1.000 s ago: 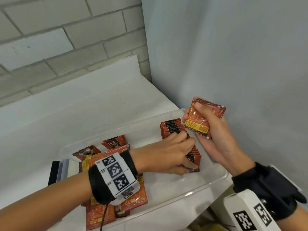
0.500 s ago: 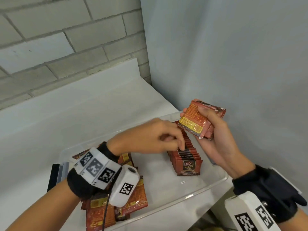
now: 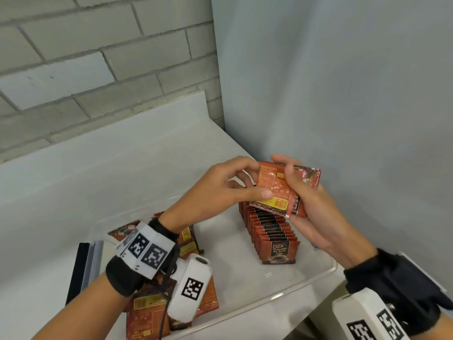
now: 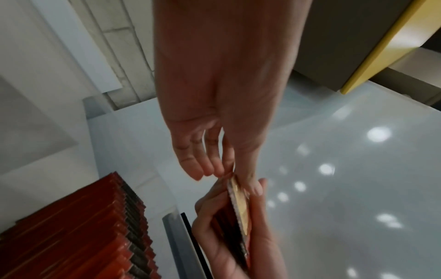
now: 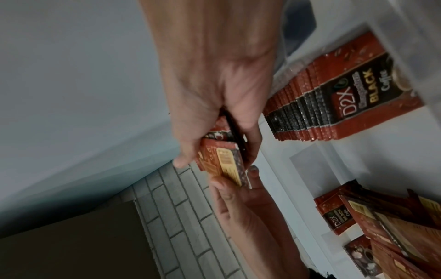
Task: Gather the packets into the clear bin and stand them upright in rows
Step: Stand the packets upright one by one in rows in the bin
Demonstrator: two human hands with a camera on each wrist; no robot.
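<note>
My right hand [image 3: 294, 185] holds a small stack of red-orange packets [image 3: 277, 190] above the right end of the clear bin [image 3: 269, 305]. My left hand [image 3: 256, 180] pinches the left edge of the stack's top packet [image 4: 238, 203] between thumb and fingers. Below them a row of upright packets [image 3: 272, 231] runs along the bin's right side, its front one reading "D2X Black Coffee" [image 5: 353, 98]. Loose packets [image 3: 147, 307] lie flat in a heap at the bin's left end, partly hidden by my left wrist. The right wrist view shows the held stack [image 5: 222, 162] edge-on.
The bin sits on a white counter [image 3: 110, 173] in a corner, with a brick wall behind and a plain grey wall [image 3: 343, 94] on the right. A black and grey flat object [image 3: 84, 268] lies just left of the bin. The bin's middle floor [image 3: 228, 261] is bare.
My left hand has lifted off the upright row in the bin, risen to the stack in my right hand and taken hold of its top packet. The right hand has barely moved.
</note>
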